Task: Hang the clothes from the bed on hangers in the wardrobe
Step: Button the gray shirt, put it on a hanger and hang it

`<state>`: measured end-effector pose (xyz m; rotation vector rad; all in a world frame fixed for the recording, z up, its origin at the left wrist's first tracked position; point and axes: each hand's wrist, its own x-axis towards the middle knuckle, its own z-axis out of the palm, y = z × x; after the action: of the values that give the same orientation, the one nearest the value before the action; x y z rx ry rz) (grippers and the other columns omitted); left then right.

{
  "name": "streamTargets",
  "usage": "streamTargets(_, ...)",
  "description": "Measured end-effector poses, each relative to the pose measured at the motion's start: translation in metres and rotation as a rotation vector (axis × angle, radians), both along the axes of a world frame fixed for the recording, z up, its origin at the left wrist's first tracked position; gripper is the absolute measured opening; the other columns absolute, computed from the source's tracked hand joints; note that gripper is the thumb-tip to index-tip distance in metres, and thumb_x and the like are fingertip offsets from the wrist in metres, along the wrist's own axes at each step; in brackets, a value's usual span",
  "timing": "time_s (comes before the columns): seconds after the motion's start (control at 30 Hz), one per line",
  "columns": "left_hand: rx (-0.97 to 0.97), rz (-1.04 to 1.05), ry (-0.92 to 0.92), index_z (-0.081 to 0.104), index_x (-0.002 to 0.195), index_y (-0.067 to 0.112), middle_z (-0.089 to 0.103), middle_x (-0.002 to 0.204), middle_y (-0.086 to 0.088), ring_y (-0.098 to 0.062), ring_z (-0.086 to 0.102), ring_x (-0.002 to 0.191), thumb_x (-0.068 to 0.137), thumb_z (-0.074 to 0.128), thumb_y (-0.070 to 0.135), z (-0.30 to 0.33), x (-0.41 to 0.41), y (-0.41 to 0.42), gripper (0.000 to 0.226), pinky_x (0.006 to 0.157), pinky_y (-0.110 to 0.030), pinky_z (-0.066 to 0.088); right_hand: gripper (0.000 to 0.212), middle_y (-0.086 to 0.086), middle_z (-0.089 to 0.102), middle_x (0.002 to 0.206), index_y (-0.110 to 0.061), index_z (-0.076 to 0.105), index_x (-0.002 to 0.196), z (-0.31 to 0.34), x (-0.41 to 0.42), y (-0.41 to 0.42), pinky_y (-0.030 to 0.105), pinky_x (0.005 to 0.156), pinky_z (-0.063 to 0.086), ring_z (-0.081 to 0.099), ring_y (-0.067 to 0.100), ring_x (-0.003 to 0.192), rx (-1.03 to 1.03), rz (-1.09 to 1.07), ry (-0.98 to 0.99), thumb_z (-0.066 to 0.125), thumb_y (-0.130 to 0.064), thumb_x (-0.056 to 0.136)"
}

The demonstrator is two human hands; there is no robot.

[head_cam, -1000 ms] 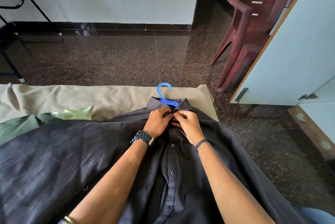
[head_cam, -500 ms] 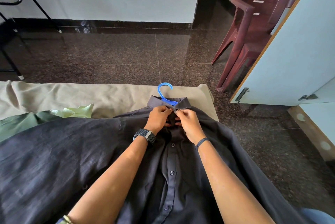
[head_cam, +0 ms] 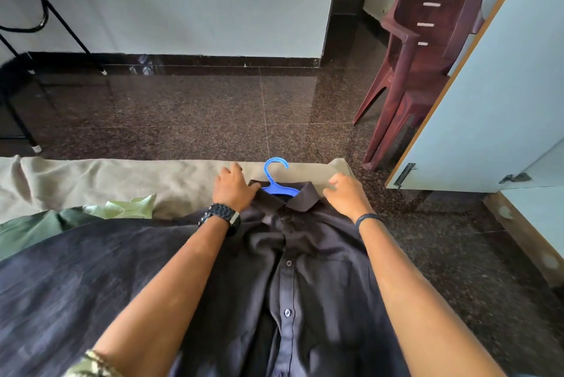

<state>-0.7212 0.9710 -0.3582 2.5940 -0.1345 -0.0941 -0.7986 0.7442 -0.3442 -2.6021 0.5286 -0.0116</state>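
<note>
Spreading out from the collar, my left hand (head_cam: 233, 189) rests on the left shoulder of the dark shirt (head_cam: 305, 270), fingers fairly straight and lying on the cloth and the beige sheet (head_cam: 122, 181). My right hand (head_cam: 346, 196) hovers at the right shoulder with its fingers loosely bent; I cannot tell whether they pinch any fabric, and they seem to hold nothing.

In the middle of the frame the shirt lies face up on the bed, buttoned down the front, its collar pointing toward the far edge. From the neck opening, just above centre, pokes the blue hanger (head_cam: 276, 176), its hook lying flat on the sheet. I judge my hands sit on the shoulders so that the cloth settles over the hanger's arms before I lift it by the hook.

A second dark garment (head_cam: 76, 270) covers the lower left, with green clothes (head_cam: 36, 224) beside it at the left edge; these are not yet hung. At the right edge stands the pale wardrobe door (head_cam: 488, 102), with a maroon plastic chair (head_cam: 427, 56) behind it at upper right.

No brand, label or writing is readable anywhere, and the watch (head_cam: 221, 215) on my left wrist shows only its strap.
</note>
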Motion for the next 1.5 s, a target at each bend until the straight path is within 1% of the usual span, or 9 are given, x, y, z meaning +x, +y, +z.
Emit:
streamTargets(0.2, 0.162, -0.384, 0.473, 0.056, 0.074, 0.01, 0.055, 0.074, -0.009, -0.021, 0.047, 0.062, 0.084, 0.064, 0.05, 0.019, 0.02, 0.0, 0.042, 0.056, -0.028, 0.031, 0.025, 0.004, 0.057, 0.079, -0.015, 0.046, 0.066, 0.007, 0.005, 0.0, 0.028, 0.055, 0.031, 0.048, 0.021, 0.083, 0.002, 0.3, 0.382, 0.057, -0.015, 0.089)
streamTargets(0.33, 0.151, -0.483, 0.452, 0.064, 0.092, 0.007, 0.06, 0.087, -0.006, -0.019, 0.051, 0.077, 0.085, 0.066, 0.042, 0.026, 0.012, 0.002, 0.035, 0.07, -0.028, 0.037, 0.023, 0.006, 0.06, 0.099, -0.009, 0.059, 0.101, 0.021, -0.006, 0.009, 0.028, 0.067, 0.037, 0.05, 0.02, 0.09, 0.025, 0.38, 0.474, 0.061, -0.027, 0.088)
streamTargets(0.53, 0.012, -0.531, 0.113, 0.051, 0.133, 0.014, 0.061, 0.12, -0.007, -0.025, 0.058, 0.109, 0.09, 0.063, 0.033, 0.092, 0.0, 0.002, 0.048, 0.09, -0.029, 0.042, 0.004, 0.004, 0.053, 0.09, -0.012, 0.055, 0.09, 0.081, -0.015, 0.008, 0.027, 0.064, 0.033, 0.046, 0.02, 0.086, -0.022, 0.418, 0.205, 0.059, -0.014, 0.089)
streamTargets(0.8, -0.061, -0.633, -0.27, 0.059, 0.1, 0.016, 0.065, 0.1, -0.006, -0.018, 0.059, 0.088, 0.041, 0.076, 0.052, 0.339, -0.009, 0.007, 0.071, 0.085, -0.037, 0.049, 0.019, 0.007, 0.062, 0.095, -0.017, 0.058, 0.098, 0.319, -0.033, -0.032, 0.035, 0.074, 0.043, 0.056, 0.022, 0.086, -0.141, 0.307, -0.353, 0.063, -0.011, 0.081)
streamTargets(0.97, -0.161, -0.629, -0.76, 0.061, 0.096, 0.01, 0.061, 0.09, -0.003, -0.022, 0.058, 0.085, 0.072, 0.08, 0.016, 0.492, -0.056, 0.006, 0.031, 0.069, -0.026, 0.038, 0.04, 0.003, 0.064, 0.11, -0.017, 0.056, 0.121, 0.473, -0.083, -0.025, 0.027, 0.093, 0.047, 0.059, 0.015, 0.099, 0.067, 0.336, -0.57, 0.061, -0.01, 0.082)
streamTargets(1.1, -0.195, -0.671, -1.026, 0.057, 0.096, 0.012, 0.06, 0.09, -0.004, -0.021, 0.053, 0.082, 0.076, 0.077, 0.013, 0.562, -0.095, -0.001, 0.029, 0.068, -0.025, 0.034, 0.046, -0.007, 0.059, 0.124, -0.02, 0.053, 0.127, 0.555, -0.127, -0.003, 0.029, 0.107, 0.039, 0.056, 0.01, 0.116, -0.117, 0.382, -0.742, 0.07, -0.027, 0.085)
streamTargets(1.3, -0.05, -0.623, -0.999, 0.056, 0.109, 0.011, 0.058, 0.098, -0.002, -0.022, 0.055, 0.09, 0.081, 0.073, 0.026, 0.599, -0.119, -0.008, 0.036, 0.075, -0.027, 0.038, 0.024, 0.013, 0.063, 0.095, -0.003, 0.062, 0.097, 0.598, -0.151, 0.016, 0.026, 0.07, 0.042, 0.054, 0.024, 0.084, -0.467, 0.209, -0.842, 0.067, -0.025, 0.089)
streamTargets(1.4, -0.105, -0.494, -1.138, 0.055, 0.108, 0.015, 0.062, 0.099, -0.008, -0.031, 0.058, 0.094, 0.08, 0.063, 0.016, 0.61, -0.127, -0.003, 0.029, 0.073, -0.032, 0.042, 0.02, 0.012, 0.062, 0.092, -0.003, 0.061, 0.098, 0.597, -0.157, 0.027, 0.033, 0.072, 0.046, 0.056, 0.03, 0.086, -0.536, 0.141, -1.075, 0.06, -0.023, 0.093)
streamTargets(1.5, -0.019, -0.386, -1.174, 0.052, 0.113, 0.018, 0.062, 0.107, -0.009, -0.033, 0.058, 0.098, 0.082, 0.058, 0.019, 0.61, -0.13, -0.001, 0.032, 0.073, -0.037, 0.046, 0.022, 0.008, 0.054, 0.083, -0.003, 0.061, 0.094, 0.605, -0.171, 0.036, 0.029, 0.061, 0.037, 0.052, 0.026, 0.081, -0.588, 0.146, -0.934, 0.059, -0.025, 0.094)
